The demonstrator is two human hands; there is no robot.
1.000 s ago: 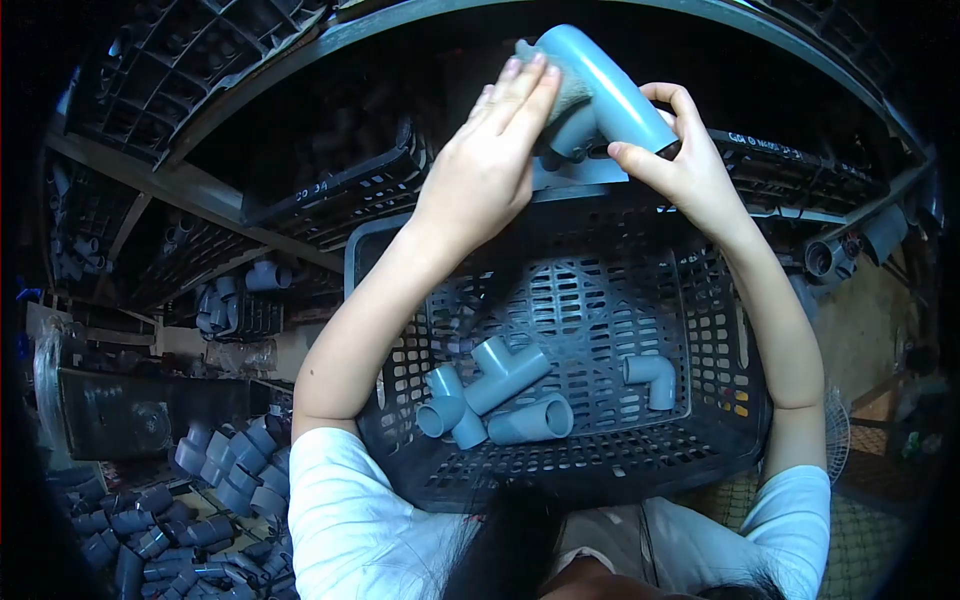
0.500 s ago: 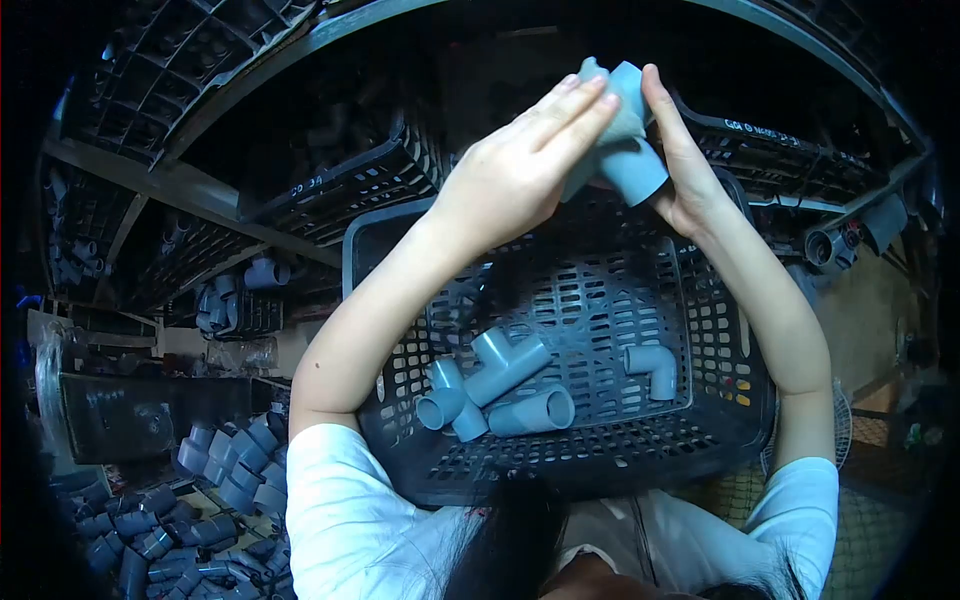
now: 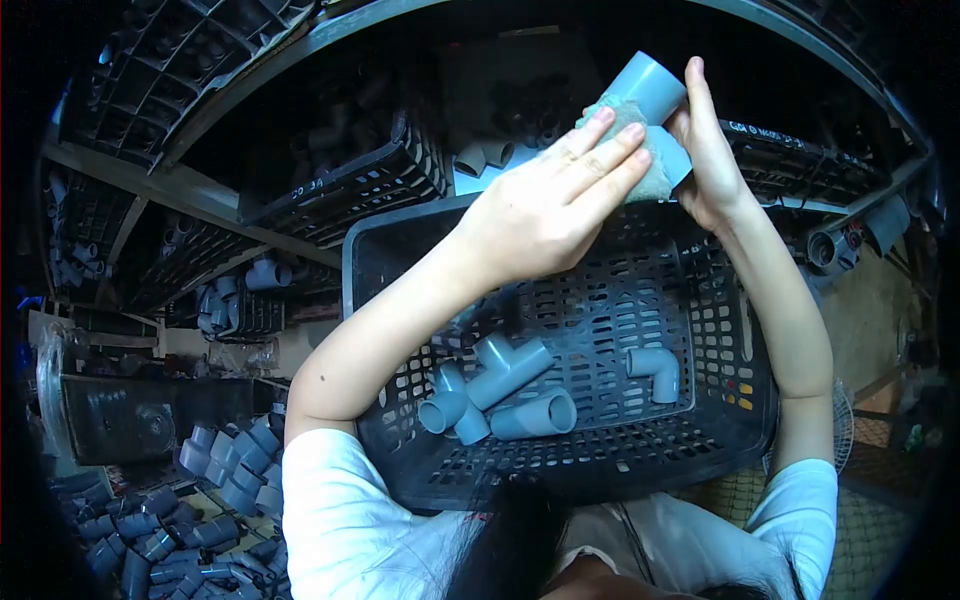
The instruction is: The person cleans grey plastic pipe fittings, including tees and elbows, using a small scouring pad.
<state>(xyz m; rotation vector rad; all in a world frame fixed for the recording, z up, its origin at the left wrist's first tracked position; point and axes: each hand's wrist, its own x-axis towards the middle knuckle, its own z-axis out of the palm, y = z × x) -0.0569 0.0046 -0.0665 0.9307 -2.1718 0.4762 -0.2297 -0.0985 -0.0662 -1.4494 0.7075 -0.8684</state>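
Observation:
Above the far rim of a black plastic basket, both my hands are on one grey-blue pipe fitting. My left hand presses a greenish cloth against it with the fingers together. My right hand holds the fitting from the right, its thumb or a finger pointing up. Inside the basket lie a tee fitting, a branched fitting, a straight coupling and an elbow.
Black crates of fittings stand on metal racks ahead and to the left. A shelf crate is at the right. Many grey fittings are heaped at the lower left. Two openings of another fitting show behind my left hand.
The held fitting has turned and shifted right and a little toward me with both hands. The cloth under my left fingers shows more. The fittings in the basket stay almost in place.

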